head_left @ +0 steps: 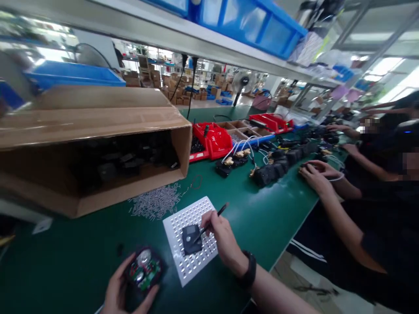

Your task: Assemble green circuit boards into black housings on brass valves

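Observation:
My left hand is closed around the edges of a dark rounded housing with an exposed green circuit board, two silvery round parts and red wires. In my right hand is a slim dark pen-like tool, pinched between the fingers. Its lower end points at a flat black piece with a grey rectangle and a shiny round spot; whether they touch, I cannot tell. That piece lies on a white sheet covered with rows of small silvery dots.
A heap of small metal pins or screws lies before an open cardboard box of dark parts. Red bins and black units with white cables line the green table. At right, a co-worker's hands hold something.

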Demonstrator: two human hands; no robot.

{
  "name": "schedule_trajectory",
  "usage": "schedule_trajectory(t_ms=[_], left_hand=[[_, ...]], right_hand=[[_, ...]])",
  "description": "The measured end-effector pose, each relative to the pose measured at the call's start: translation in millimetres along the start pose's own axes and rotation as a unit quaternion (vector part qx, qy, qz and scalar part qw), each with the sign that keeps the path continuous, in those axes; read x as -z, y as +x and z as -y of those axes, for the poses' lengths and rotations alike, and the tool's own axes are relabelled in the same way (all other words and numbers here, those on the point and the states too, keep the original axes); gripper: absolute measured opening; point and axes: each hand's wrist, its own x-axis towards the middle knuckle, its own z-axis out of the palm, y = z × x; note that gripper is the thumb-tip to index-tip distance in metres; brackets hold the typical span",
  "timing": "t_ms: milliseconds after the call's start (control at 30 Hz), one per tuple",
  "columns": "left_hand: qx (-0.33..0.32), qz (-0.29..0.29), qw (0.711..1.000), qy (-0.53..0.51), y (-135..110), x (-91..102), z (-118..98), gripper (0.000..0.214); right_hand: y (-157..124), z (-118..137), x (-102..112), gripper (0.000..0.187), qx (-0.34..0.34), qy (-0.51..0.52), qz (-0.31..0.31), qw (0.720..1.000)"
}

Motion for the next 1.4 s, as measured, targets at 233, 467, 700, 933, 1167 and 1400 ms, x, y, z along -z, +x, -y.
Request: schedule_trajectory(t_ms=[233, 467, 700, 933, 1167, 1400], left_hand=[[-0.070, 0.061, 0.994, 0.053, -9, 9.9, 1, 0.071], [-0.116, 0.059, 0.990, 0.062, -14, 8.4, -6, 0.075], [-0.134, 0.062, 0.986, 0.072, -12, 8.9, -4, 0.076], [-0.143, 0.064, 0.984, 0.081, -10, 10.2, -4, 0.075], [-0.127, 0.071, 0.987, 0.071, -8, 10.6, -3, 0.074], [-0.126, 0.067, 0.987, 0.076, -9, 10.7, -2, 0.076]], right_hand=[[-17, 0, -31, 0.027, -0.185, 0.150, 0.103, 0.966], [-24, -9, -51, 0.014, -0.077, 0.018, 0.189, 0.979], [-21, -5, -56, 0.012, -0.046, -0.019, 0.201, 0.978], [-18, 3, -58, 0.011, -0.027, -0.054, 0.220, 0.974], [-16, 3, -60, 0.011, -0.037, -0.052, 0.223, 0.973], [-9, 8, -61, 0.010, -0.045, -0.049, 0.236, 0.969]])
